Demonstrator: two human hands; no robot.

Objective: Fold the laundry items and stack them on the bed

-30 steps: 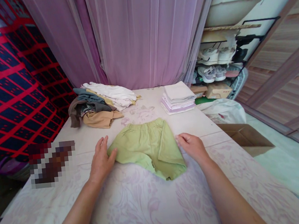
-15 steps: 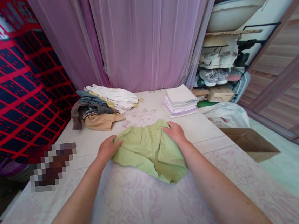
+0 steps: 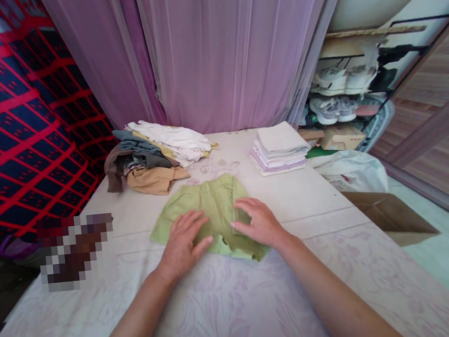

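Observation:
Light green shorts lie flat on the floral cloth of the table, waistband toward the curtain. My left hand rests palm down on the left leg of the shorts, fingers stretched out. My right hand lies flat on the right side, fingers spread over a folded-in edge. Neither hand grips the cloth.
A loose heap of mixed clothes sits at the back left. A neat stack of folded white and lilac cloths stands at the back right. A pink curtain hangs behind. A shoe rack, a white bag and a cardboard box are on the right.
The shorts' right side has been folded inward, making them narrower. Both hands came back from the waistband and now press flat on the lower part of the shorts.

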